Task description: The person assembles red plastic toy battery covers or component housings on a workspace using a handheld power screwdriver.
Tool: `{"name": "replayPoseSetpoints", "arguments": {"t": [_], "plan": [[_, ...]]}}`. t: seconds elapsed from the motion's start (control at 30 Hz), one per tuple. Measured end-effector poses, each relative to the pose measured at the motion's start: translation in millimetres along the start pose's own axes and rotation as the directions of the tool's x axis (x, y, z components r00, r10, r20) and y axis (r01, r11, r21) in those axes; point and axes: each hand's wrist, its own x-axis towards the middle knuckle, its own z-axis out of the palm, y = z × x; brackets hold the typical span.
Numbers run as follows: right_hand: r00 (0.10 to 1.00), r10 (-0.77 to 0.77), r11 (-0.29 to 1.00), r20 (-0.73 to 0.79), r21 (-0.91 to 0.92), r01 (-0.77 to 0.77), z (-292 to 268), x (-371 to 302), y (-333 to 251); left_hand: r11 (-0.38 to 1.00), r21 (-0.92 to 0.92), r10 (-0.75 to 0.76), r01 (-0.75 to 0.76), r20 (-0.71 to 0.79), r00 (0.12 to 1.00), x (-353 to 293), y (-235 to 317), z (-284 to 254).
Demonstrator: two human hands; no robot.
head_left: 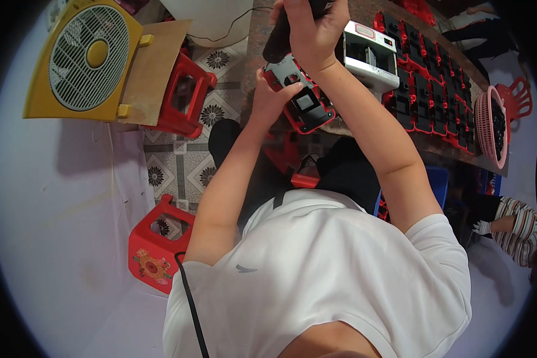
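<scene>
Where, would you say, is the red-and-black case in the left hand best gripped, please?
Probably by its long left edge, approached from the left, as the left hand does, thumb over the upper face. The red-and-black case is boxy, giving a fairly straight side there, while the black tool in the right hand is at its far end.

Wall (30,215), pale lilac-white, my L.; fan shadow (80,146) on same. Floor (181,147): gray/white tile, dk. flower motifs. Tbl. (261,42), 1, speckled brown top, before me. Red plastic stool (151,261), 1, flower décor, nr. my L. side. Second stool (206,83), red, fwd., under tan board (151,71). Yellow fan (92,56), 1, feet on board. Red chair (513,98), 1, slotted back, far R.
</scene>
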Motion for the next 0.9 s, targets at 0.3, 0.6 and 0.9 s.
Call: {"name": "replayPoseSetpoints", "arguments": {"t": [0.3, 0.6, 0.9], "plan": [[0.959, 0.274, 0.947, 0.066, -0.192, -0.258, 16, -3, -13, 0.997, 0.080, 0.019, -0.017, -0.020, 1.000, -5, 28, 4], [0.964, 0.232, 0.949, 0.126, -0.246, -0.197, 17, -5, -12, 0.956, 0.240, 0.189, -0.170, -0.060, 0.980, 4, 2, -3], [0.915, 0.304, 0.921, -0.265, -0.164, -0.354, -72, 33, -115, 0.967, 0.176, 0.105, -0.184, 0.383, 0.918, 29, 14, -31]]}}
